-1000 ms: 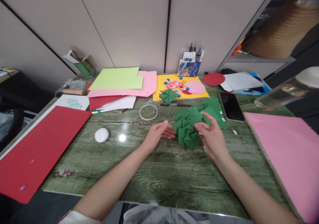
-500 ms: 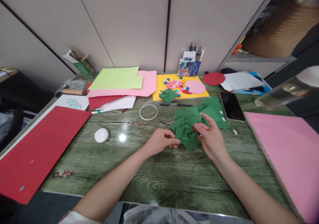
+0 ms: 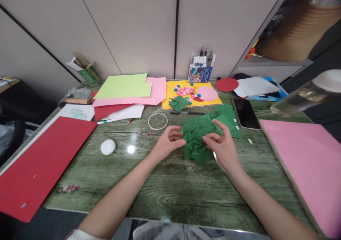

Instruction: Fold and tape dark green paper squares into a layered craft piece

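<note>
A green folded-paper piece (image 3: 196, 135) with many overlapping pointed folds lies in front of me, slightly blurred. My right hand (image 3: 225, 145) pinches its right side between thumb and fingers, with the index finger raised over it. My left hand (image 3: 168, 143) is at its left edge, thumb and curved fingers apart; whether the fingertips touch the paper I cannot tell. Behind the piece, partly covered by it, lie green paper sheets (image 3: 228, 121) with small white tabs along the right edge. A smaller green folded piece (image 3: 179, 104) rests farther back on a yellow sheet (image 3: 167, 97).
A black pen (image 3: 188, 113), a wire coil (image 3: 157, 121) and a white rounded object (image 3: 108, 147) lie nearby. To the right are a phone (image 3: 246, 113), a bottle (image 3: 298, 97) and a pink sheet stack (image 3: 301, 161). Red card (image 3: 50, 158) lies left; a marker pack (image 3: 200, 71) stands behind.
My left hand has opened, its thumb and fingers spreading at the paper's left edge. The green folded piece has shifted and turned slightly, with my right hand still on it.
</note>
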A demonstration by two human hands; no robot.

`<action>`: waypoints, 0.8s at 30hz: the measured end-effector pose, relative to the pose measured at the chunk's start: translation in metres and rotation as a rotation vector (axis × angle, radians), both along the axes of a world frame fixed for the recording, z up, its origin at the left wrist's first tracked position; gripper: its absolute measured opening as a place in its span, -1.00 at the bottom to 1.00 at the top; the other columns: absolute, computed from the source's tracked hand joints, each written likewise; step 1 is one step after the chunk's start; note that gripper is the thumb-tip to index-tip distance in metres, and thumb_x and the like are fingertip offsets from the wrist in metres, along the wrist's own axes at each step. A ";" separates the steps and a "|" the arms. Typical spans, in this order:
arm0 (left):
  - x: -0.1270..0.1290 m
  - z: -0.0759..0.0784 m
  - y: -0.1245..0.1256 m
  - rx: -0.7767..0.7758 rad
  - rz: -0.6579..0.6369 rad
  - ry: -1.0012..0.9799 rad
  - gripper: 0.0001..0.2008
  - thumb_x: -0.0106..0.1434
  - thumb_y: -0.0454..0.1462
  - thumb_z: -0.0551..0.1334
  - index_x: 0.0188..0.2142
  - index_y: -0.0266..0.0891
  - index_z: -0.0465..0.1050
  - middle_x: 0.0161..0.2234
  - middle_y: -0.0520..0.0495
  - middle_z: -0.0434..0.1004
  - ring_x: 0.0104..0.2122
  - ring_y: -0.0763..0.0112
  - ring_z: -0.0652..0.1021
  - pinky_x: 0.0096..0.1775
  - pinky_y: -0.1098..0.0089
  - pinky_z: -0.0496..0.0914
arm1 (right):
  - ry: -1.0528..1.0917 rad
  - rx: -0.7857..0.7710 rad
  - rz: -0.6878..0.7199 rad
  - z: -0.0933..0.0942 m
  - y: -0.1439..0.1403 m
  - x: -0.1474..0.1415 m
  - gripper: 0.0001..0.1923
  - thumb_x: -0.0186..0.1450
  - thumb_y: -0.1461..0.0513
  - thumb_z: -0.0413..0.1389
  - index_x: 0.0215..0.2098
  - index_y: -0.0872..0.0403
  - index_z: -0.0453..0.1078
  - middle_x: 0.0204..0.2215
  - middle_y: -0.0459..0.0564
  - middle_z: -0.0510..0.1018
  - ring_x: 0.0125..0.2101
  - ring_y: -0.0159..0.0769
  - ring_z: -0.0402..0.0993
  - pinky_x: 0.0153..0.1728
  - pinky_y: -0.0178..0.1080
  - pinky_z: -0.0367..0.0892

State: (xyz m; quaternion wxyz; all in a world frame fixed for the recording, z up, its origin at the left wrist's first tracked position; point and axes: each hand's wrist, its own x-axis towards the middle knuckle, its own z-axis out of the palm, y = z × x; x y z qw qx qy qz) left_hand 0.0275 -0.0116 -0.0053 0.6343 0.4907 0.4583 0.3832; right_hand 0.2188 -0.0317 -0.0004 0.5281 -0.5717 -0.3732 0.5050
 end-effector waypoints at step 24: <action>0.002 0.009 -0.012 0.056 -0.137 0.110 -0.79 0.02 -0.19 0.32 -0.39 -0.27 0.43 -0.36 -0.02 0.47 -0.30 0.35 0.45 -0.24 0.41 0.33 | -0.140 0.143 0.207 0.014 -0.019 -0.004 -0.41 0.12 0.26 0.16 0.08 -0.13 0.10 -0.42 -0.14 0.43 -0.37 -0.33 0.41 -0.27 -0.19 0.37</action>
